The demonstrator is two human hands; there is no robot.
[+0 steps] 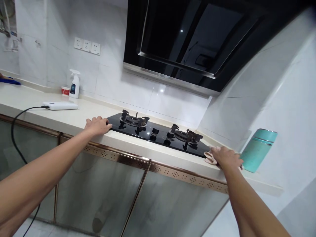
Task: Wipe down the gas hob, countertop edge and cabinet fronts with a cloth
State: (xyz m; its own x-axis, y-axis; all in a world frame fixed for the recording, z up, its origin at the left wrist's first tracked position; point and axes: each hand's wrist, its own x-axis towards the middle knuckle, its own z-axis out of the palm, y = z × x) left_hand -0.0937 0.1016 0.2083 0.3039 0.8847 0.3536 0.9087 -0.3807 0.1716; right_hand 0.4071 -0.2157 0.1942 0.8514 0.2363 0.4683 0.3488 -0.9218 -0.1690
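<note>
two burners [134,119], three sockets [87,45], one cloth [210,157]

The cloth [210,157] pressed flat under the right hand [228,157] is a soft, matt, pale pink fabric. Just beyond that hand, the hob [158,134] has a glossy black glass top that reflects light; its burner grates [134,119] are dark, matt metal. Beside the right hand stands a teal flask [258,149] with a smooth satin finish. The left hand [97,125] rests on the countertop [74,120], a smooth, cream, stone-like slab with low sheen. Below both hands, a perforated copper-toned metal trim [172,174] runs above the glossy cabinet doors [98,194]. Above, the range hood [197,42] shows glossy black glass with a brushed metal edge. The wall tiles [138,92] are glossy white.
</note>
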